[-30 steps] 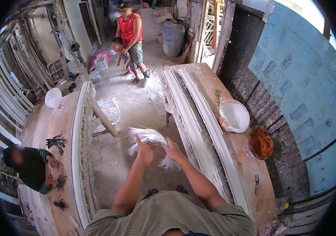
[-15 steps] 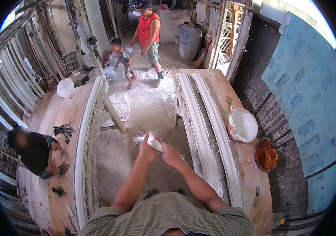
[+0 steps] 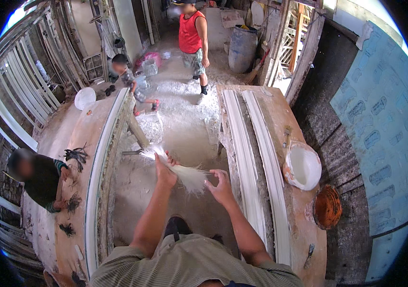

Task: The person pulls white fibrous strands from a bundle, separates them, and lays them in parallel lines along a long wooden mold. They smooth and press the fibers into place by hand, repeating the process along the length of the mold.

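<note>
Holding: white fibre is clasped by the left hand, thumb and fingers being closed around the bundle near one end.
Fibre: it is held in the air over the floor, between the two tables; a short tuft is left jutting past the thumb, and the longer end is fanned out toward the right.
Right hand: thumb and fingers are curved and spread apart, just beside the fanned end; whether any strand is touched cannot be told.
Right table: two long white strips, the inner and the outer, are laid side by side along it.
Tub: it is set beside the outer strip, its outside smeared with orange; a brush is laid near it.
Basin: its inside is stained orange, and it is seen at the table's far edge.
Left table: its inner edge is lined by a white strip; dark clumps are scattered on its top.
Co-worker: dark clothing is worn, and both hands are kept low at the left table, near the clumps.
</note>
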`<act>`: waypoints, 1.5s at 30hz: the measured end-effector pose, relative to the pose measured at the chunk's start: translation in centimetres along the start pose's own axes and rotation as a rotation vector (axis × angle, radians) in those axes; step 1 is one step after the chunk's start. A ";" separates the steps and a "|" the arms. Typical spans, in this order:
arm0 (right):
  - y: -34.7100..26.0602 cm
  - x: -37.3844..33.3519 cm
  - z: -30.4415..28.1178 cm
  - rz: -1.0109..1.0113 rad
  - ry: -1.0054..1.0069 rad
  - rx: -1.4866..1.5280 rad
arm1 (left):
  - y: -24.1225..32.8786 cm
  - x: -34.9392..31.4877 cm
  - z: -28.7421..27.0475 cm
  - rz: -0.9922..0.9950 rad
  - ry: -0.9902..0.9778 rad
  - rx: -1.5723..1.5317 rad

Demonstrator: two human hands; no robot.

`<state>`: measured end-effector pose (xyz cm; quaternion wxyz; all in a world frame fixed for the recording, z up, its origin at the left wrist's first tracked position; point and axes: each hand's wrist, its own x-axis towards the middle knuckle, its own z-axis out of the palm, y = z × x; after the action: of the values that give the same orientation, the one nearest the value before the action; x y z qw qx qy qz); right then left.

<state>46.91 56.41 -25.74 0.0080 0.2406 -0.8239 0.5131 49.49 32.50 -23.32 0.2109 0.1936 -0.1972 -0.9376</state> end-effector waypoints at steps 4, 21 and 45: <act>1.0 5.0 3.3 0.020 -0.026 0.012 | 2.7 5.0 -0.4 0.060 -0.060 -0.014; 0.7 35.4 17.5 0.198 -0.112 0.058 | 20.9 35.5 3.5 0.151 0.050 0.226; -3.5 99.5 47.3 0.195 -0.569 0.299 | 37.3 87.1 13.2 0.143 0.123 0.557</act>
<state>-28.57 -23.60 -19.29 -0.3067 0.2928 -0.7279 0.5389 -17.28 -35.90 -19.68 0.2269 0.2859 -0.4468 -0.8168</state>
